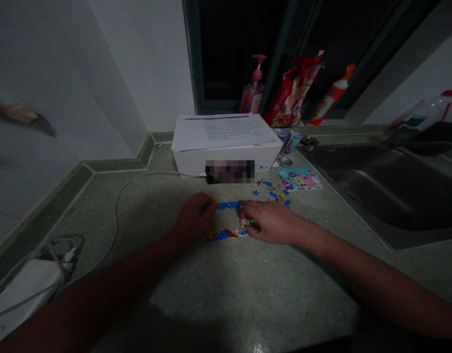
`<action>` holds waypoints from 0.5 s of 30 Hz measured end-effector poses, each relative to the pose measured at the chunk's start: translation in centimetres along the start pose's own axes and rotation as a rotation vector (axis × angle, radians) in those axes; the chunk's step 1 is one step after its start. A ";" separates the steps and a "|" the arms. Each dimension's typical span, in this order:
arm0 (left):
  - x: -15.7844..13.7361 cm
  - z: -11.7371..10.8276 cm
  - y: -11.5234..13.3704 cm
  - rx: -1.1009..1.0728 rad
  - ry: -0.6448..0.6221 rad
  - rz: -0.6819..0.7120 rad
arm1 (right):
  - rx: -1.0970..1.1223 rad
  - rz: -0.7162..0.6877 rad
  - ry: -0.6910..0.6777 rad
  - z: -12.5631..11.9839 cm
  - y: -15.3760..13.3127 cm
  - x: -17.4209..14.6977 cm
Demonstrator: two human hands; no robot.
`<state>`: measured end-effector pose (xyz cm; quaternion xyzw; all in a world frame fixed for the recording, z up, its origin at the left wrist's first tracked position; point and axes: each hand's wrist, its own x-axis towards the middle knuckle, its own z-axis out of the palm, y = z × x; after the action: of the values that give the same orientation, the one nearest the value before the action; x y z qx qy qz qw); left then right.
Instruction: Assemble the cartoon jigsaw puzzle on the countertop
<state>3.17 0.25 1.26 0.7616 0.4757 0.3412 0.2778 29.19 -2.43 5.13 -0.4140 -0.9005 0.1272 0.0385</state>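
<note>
A partly joined jigsaw puzzle (226,235) lies on the counter, its pieces forming a border around bare countertop. My left hand (196,213) is closed at the puzzle's upper left, with fingertips pressed to its edge. On the right side, my right hand (268,220) has its fingers bent and its thumb below, closed around the border pieces there. The fingers hide parts of both side edges. Loose puzzle pieces (271,187) are scattered just beyond my right hand, beside a colourful picture card (302,178).
A white box (226,156) with a printed sheet on top stands behind the puzzle, a blurred patch before it. The sink (391,186) is at right. A white cable (115,211) curves along the left. A pump bottle (252,93) and red bag (294,90) stand by the window.
</note>
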 end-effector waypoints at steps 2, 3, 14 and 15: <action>0.0 -0.1 0.2 -0.002 -0.002 -0.011 | 0.016 -0.015 0.007 -0.1 0.1 -0.2; 0.0 -0.2 0.3 -0.003 -0.006 -0.016 | 0.022 -0.021 0.006 -0.1 0.1 -0.3; -0.1 -0.5 0.6 0.014 -0.034 -0.042 | 0.016 -0.020 0.004 0.3 0.6 -0.7; -0.1 -0.5 0.6 0.015 -0.034 -0.036 | 0.017 -0.022 0.005 0.3 0.6 -0.7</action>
<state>3.07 0.01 1.96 0.7606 0.4871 0.3197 0.2864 29.98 -2.64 4.70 -0.4042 -0.9037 0.1335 0.0458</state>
